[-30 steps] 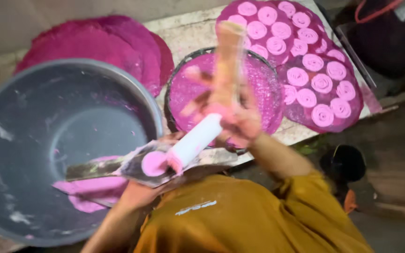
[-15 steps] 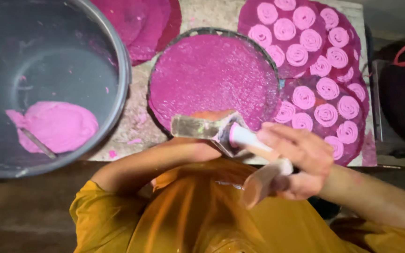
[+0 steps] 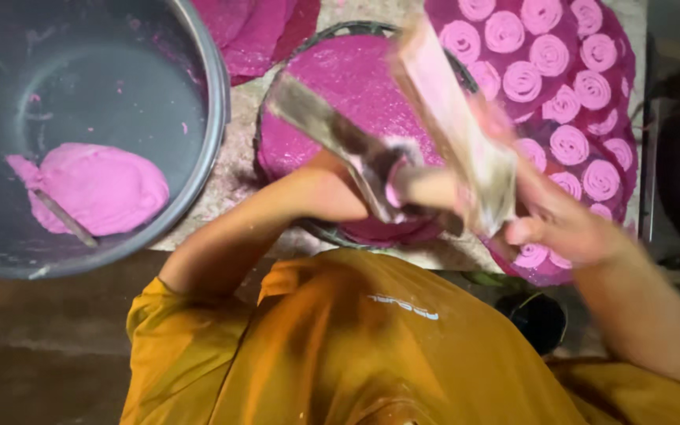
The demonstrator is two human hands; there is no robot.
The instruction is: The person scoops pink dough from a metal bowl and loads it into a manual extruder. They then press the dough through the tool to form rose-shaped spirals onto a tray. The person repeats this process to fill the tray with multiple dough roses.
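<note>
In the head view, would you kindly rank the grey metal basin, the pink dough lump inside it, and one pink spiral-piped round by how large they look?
1. Grey metal basin, by far the largest, though it is cut off by the frame edge.
2. Pink dough lump.
3. A pink spiral-piped round, the smallest.

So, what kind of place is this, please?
Probably a small food workshop where snacks are shaped by hand. A large grey basin holds a lump of pink dough, rows of pink spirals lie on round pink mats, and the right hand works a blurred press tool.
</note>
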